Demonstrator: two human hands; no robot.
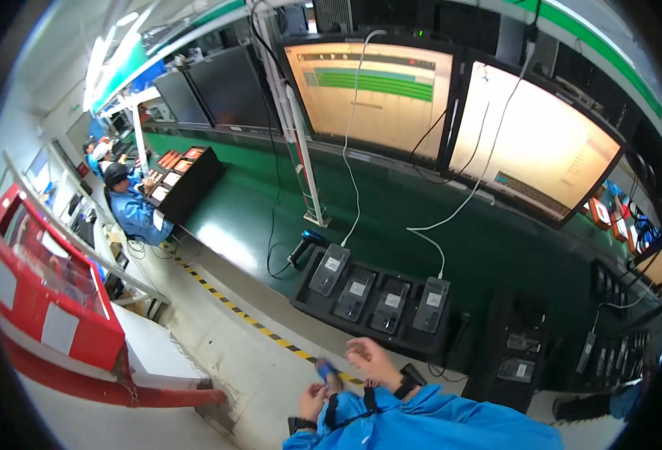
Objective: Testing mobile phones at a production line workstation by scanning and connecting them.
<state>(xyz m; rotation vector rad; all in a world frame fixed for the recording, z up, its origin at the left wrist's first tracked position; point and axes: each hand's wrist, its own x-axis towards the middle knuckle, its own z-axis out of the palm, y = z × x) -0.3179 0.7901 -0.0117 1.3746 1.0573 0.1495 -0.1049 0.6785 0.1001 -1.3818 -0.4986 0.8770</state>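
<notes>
My right hand is in the air just in front of the bench edge, fingers loosely bent and somewhat apart, with nothing seen in it. Lower and to its left is my left hand, its fingers drawn together near my body; whatever may be in them is too small to make out. Nearest to both hands is a black tray holding several dark grey boxy devices with white labels. White cables run up from the leftmost device and the rightmost device. Neither hand touches the tray.
A handheld scanner stands behind the tray on the green bench. Two lit monitors hang above. More devices lie on the right. At left are a red cabinet and a seated person in blue.
</notes>
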